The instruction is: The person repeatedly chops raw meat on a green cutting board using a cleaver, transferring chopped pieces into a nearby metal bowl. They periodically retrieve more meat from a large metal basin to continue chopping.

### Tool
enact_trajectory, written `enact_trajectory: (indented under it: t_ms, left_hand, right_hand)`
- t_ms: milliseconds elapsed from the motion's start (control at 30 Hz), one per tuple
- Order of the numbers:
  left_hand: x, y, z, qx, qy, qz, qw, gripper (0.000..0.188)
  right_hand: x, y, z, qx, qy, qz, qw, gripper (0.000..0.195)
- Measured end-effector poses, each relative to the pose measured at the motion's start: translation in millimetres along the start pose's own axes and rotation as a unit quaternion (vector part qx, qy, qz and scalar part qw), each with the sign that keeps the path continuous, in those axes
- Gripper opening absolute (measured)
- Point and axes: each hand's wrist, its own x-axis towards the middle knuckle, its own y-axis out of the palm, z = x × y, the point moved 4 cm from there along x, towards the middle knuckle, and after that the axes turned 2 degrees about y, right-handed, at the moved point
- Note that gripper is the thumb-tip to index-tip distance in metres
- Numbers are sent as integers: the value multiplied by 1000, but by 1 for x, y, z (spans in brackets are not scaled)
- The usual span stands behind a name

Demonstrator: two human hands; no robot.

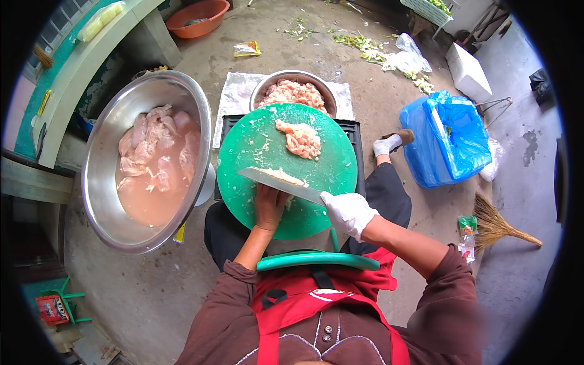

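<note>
My right hand (349, 214), in a white glove, grips a knife (285, 185) over a round green cutting board (255, 137). Pale raw meat lies along the upper side of the blade. My bare left hand (269, 207) rests on the board's lower left, just below the blade; its fingertips are partly hidden behind the knife, so I cannot tell whether it holds a piece. Cut raw meat (301, 139) sits in a small pile on the board's upper part. Behind the board, a metal bowl (335, 102) holds more cut meat (292, 92).
At left stands a large steel basin (102, 137) with raw meat (146, 141) in cloudy pink liquid. To the right are a bin lined with a blue plastic bag (419, 141) and a straw broom (497, 223). An orange basin (196, 27) and vegetable scraps (356, 42) are farther back.
</note>
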Motion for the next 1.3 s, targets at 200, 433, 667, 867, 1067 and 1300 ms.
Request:
enact_trajectory:
  t_ms: [200,433,667,867,1067,1300]
  left_hand:
    - [2,5,0,-15,-30,14,999,29]
    - [-5,4,6,3,-20,8,1000,31]
    - [-4,2,0,-20,-21,1,1000,28]
    - [-1,1,-2,1,29,-11,1000,23]
    - [0,-34,-15,-31,19,74,997,10]
    - [60,-80,-45,-51,-8,49,997,5]
  right_hand:
    - [-4,16,-17,15,43,27,999,19]
    - [37,8,6,5,-6,-23,1000,21]
    - [-12,5,-10,8,46,45,998,20]
    - [64,37,1,8,2,-87,996,18]
    - [33,18,-10,25,0,-32,999,21]
    - [-12,14,-50,9,45,25,999,27]
